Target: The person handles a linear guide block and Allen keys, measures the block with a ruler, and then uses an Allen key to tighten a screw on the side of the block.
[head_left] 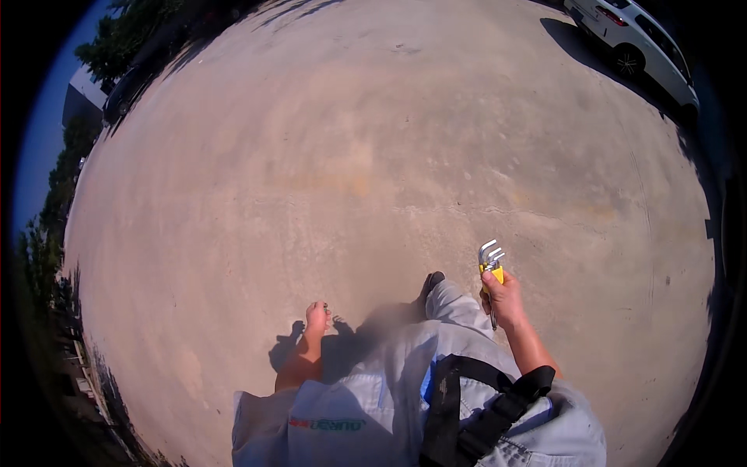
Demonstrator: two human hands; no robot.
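Note:
In my right hand (504,296) is a set of hex keys (491,266) in a yellow holder. My fingers are wrapped round the holder, and the bent silver ends stick out beyond my thumb. Darker ends of the set show below the hand, beside my trouser leg. My left hand (317,315) hangs lower on the left, over the ground, with its fingers curled closed. A small dark bit shows at its fingertips, too small to name.
Pale concrete ground (334,156) stretches around me in sunlight, with a thin crack across it. My dark shoe (434,280) points forward. A white car (634,39) stands at the far right. A dark vehicle (128,89) and trees (117,39) line the far left.

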